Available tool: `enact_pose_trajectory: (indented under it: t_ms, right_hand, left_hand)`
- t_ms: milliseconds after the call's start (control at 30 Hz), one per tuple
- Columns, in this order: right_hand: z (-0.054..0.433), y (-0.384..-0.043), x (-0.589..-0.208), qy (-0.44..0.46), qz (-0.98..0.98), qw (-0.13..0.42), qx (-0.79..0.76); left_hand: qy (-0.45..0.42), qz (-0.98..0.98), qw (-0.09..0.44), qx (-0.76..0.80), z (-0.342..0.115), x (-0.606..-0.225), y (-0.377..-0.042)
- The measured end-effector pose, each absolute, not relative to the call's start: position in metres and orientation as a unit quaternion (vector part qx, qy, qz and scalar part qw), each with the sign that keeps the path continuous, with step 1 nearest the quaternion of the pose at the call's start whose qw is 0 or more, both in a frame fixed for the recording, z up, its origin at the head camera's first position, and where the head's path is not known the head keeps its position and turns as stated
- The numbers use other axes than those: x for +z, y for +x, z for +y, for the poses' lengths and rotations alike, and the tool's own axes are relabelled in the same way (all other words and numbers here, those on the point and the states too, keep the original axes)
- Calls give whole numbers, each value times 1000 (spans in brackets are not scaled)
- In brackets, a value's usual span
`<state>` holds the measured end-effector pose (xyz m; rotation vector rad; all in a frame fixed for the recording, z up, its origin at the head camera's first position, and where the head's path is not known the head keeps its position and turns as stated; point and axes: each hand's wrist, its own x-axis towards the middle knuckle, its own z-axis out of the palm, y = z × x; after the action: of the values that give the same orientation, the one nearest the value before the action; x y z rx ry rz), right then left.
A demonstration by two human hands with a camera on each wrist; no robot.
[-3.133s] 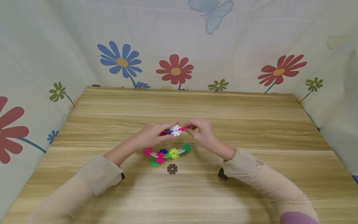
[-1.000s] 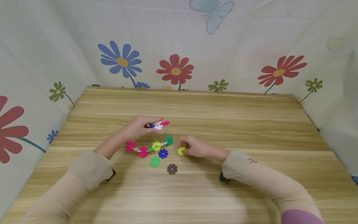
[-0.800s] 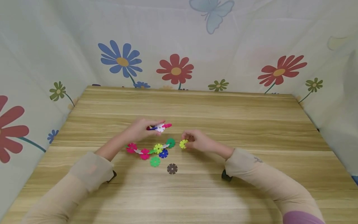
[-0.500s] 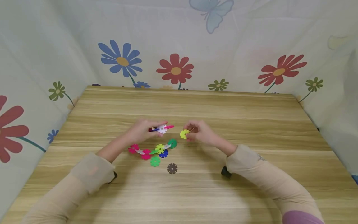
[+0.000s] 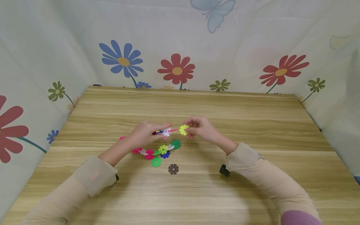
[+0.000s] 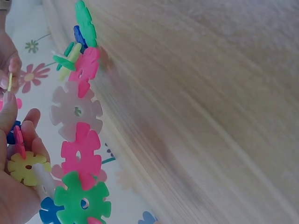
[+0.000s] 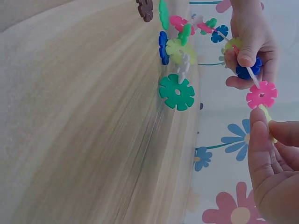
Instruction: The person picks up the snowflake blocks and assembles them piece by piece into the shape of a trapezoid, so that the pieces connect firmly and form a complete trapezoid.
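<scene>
My left hand grips a chain of notched plastic flower discs. Beyond its fingertips stick out a white disc and, at the chain's end, a pink disc. Between thumb and fingers my right hand pinches a yellow disc, its rim right at the pink disc's edge. In the left wrist view the chain runs on from the palm through a green disc and a pale disc. Its lower stretch hangs below the left hand and ends in a dark green disc. My left forearm hides part of the chain.
Nearest me on the wooden table lies a brown disc. A loose green disc and a blue disc lie close by the chain's lower stretch. Flower-printed cloth encloses the table's back and sides.
My right hand let go of the chain's pink end, took the yellow disc low over the table and raised it to that end. Lately my left hand and the chain have shifted slightly right.
</scene>
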<state>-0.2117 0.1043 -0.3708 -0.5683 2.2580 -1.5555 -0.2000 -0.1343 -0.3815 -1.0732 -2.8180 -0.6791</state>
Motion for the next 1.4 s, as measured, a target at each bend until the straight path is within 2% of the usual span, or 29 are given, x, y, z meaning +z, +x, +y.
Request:
enact_pose_trajectory:
  t_ms: [500, 1000, 1400]
  right_hand:
    - [101, -210, -366, -197, 790, 168, -555]
    - [97, -206, -368, -175, 783, 137, -581]
    - [98, -208, -367, -179, 770, 154, -592]
  left_hand:
    - [-383, -900, 60, -202, -130, -382, -198]
    - [-419, -877, 88, -217, -127, -382, -197]
    - [-432, -872, 108, -206, -126, -382, -198]
